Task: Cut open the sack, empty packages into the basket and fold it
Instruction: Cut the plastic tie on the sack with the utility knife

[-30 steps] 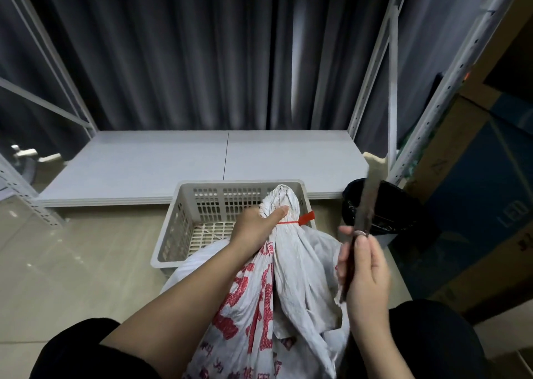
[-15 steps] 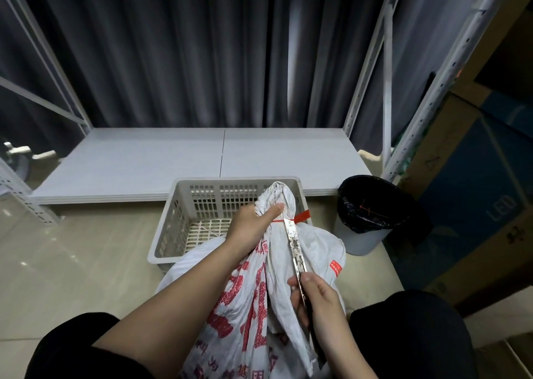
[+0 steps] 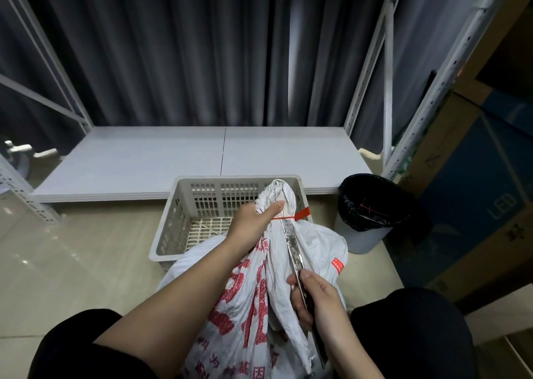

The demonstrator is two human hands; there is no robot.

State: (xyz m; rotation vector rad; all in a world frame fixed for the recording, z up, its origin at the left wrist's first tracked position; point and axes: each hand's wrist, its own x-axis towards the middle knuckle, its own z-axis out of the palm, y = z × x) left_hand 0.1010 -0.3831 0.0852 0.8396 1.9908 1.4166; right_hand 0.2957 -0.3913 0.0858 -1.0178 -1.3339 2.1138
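Sack (image 3: 259, 292) neck gripped by left hand (image 3: 253, 223), blade (image 3: 292, 243) at tie

The sack (image 3: 259, 301) is woven plastic cloth, white, matt and crinkled, printed in red. Its tie (image 3: 300, 214) is smooth red plastic. The blade (image 3: 292, 246) is dull metal — mottled, worn, no shine. The basket (image 3: 178, 226) is hard pale plastic, perforated, matt. The bin (image 3: 364, 240) has a smooth grey plastic wall with a glossy, wrinkled black film liner (image 3: 372, 202). The floor (image 3: 72, 249) is glossy tile, catching reflections. The shelf (image 3: 173, 159) is a smooth matt white board; its posts (image 3: 450, 73) are painted white metal, punched with holes. The curtain (image 3: 187, 50) is dark matt cloth in soft folds. The boxes (image 3: 473, 205) — printed cardboard.
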